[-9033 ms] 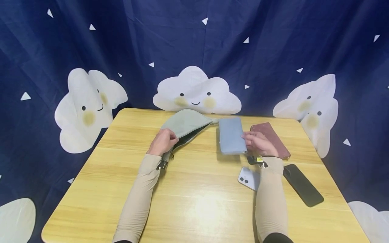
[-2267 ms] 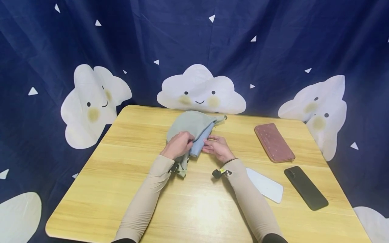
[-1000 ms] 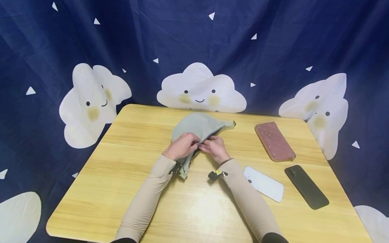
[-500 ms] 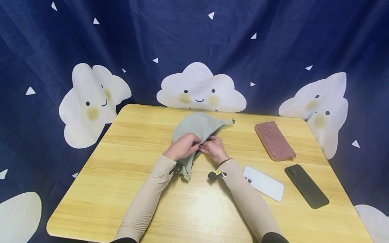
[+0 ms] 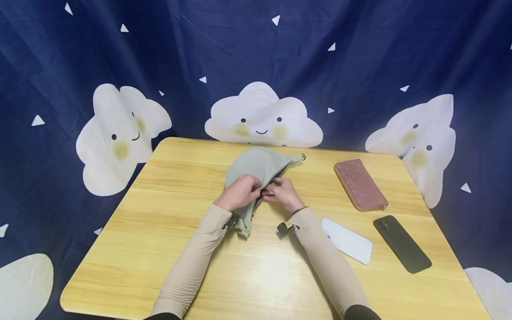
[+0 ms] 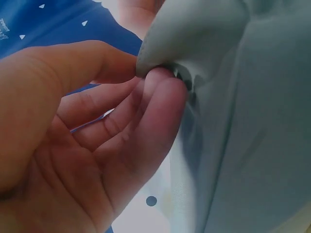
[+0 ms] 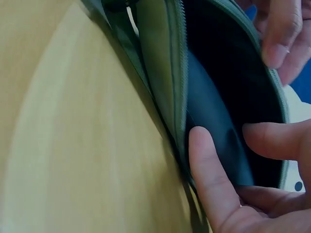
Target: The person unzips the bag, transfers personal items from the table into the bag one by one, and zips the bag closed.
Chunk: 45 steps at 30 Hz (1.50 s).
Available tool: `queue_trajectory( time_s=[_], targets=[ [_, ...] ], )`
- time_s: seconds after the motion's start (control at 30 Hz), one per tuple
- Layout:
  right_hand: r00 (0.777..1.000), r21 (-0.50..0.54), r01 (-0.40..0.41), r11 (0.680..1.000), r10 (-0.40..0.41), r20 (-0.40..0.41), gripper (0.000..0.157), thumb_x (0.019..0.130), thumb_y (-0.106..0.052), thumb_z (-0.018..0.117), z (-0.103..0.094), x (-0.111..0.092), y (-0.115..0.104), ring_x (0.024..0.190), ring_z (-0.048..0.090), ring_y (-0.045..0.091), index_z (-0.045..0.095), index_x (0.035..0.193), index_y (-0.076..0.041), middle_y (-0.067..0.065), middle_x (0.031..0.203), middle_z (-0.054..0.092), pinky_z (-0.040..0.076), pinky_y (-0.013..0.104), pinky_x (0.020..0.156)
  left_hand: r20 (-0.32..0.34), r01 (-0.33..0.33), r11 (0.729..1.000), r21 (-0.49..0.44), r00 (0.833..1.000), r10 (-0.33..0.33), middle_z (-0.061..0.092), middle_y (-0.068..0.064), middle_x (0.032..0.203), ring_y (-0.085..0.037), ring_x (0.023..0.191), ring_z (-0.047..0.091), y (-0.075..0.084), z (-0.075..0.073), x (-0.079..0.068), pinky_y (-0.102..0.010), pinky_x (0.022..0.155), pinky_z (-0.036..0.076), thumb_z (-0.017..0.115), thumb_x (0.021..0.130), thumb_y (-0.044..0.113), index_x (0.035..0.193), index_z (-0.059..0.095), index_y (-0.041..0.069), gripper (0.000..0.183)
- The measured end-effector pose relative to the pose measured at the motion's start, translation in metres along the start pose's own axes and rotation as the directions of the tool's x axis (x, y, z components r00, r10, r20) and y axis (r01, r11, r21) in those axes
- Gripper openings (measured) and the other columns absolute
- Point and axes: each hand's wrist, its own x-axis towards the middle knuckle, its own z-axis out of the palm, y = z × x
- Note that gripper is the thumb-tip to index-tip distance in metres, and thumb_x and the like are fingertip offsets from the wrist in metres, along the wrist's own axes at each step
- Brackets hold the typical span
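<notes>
Pinching the bag (image 5: 256,163) by its rim, left hand (image 5: 240,193); fingers loosely spread inside, right hand (image 5: 283,195).

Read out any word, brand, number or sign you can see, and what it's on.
No readable text anywhere.
Yellow patch at the right sleeve: too small to tell if printed.
White marks on the curtain, left wrist view: cut off, blurred.
Grey-green bag, blue item inside it, pink wallet, white phone, black phone: none legible.
</notes>
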Motion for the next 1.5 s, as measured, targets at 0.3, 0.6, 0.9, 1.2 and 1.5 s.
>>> queue_trajectory(
  time_s=[0.3, 0.6, 0.9, 1.2, 1.5],
  targets=[
    [1.0, -0.217, 0.016, 0.976, -0.019, -0.008, 0.043, 0.1, -0.011, 0.064, -0.025, -0.005, -0.016, 0.08, 0.071, 0.017, 0.057, 0.137, 0.01, 0.025, 0.109, 0.073, 0.063, 0.034, 0.081, -0.03, 0.033, 0.998, 0.053, 0.999, -0.031, 0.061, 0.001, 0.071, -0.012, 0.064, 0.051, -0.001, 0.0, 0.0, -0.024, 0.057, 0.037, 0.064, 0.09, 0.007, 0.077, 0.068, 0.012, 0.014],
    [0.99, -0.472, 0.113, 0.874, -0.141, -0.026, 0.048, 0.102, -0.02, 0.063, -0.071, -0.022, -0.048, 0.084, 0.072, 0.02, 0.057, 0.137, 0.011, 0.032, 0.119, 0.07, 0.062, 0.031, 0.077, -0.061, 0.098, 0.987, 0.124, 0.994, -0.091, 0.077, -0.001, 0.097, -0.016, 0.083, 0.067, -0.005, -0.004, -0.004, -0.036, 0.072, 0.056, 0.066, 0.09, 0.013, 0.104, 0.079, 0.011, 0.019],
    [0.946, -0.558, 0.163, 0.814, -0.29, -0.147, 0.052, 0.104, -0.031, 0.062, -0.121, -0.057, -0.076, 0.097, 0.076, 0.029, 0.057, 0.141, 0.005, 0.031, 0.122, 0.071, 0.061, 0.029, 0.082, -0.056, 0.112, 0.986, 0.127, 0.993, -0.106, 0.078, -0.001, 0.098, -0.017, 0.086, 0.07, -0.005, -0.006, -0.005, -0.038, 0.074, 0.057, 0.065, 0.088, 0.012, 0.105, 0.08, 0.012, 0.022],
    [0.868, -0.632, 0.086, 0.77, -0.369, -0.332, 0.061, 0.102, -0.047, 0.058, -0.176, -0.103, -0.082, 0.122, 0.064, 0.033, 0.06, 0.142, -0.002, 0.023, 0.133, 0.068, 0.048, 0.035, 0.1, -0.045, 0.114, 0.982, 0.148, 0.993, -0.109, 0.075, -0.001, 0.093, -0.015, 0.077, 0.062, -0.006, -0.005, -0.005, -0.031, 0.063, 0.049, 0.065, 0.088, 0.011, 0.101, 0.079, 0.012, 0.019],
    [0.849, -0.672, -0.058, 0.739, -0.318, -0.422, 0.068, 0.104, -0.042, 0.052, -0.225, -0.112, -0.069, 0.135, 0.052, 0.052, 0.049, 0.144, 0.013, 0.039, 0.143, 0.053, 0.042, 0.062, 0.11, -0.053, 0.114, 0.98, 0.164, 0.993, -0.106, 0.073, 0.001, 0.091, -0.013, 0.076, 0.061, -0.008, -0.002, -0.004, -0.031, 0.063, 0.049, 0.065, 0.088, 0.011, 0.099, 0.079, 0.013, 0.018]
  ],
)
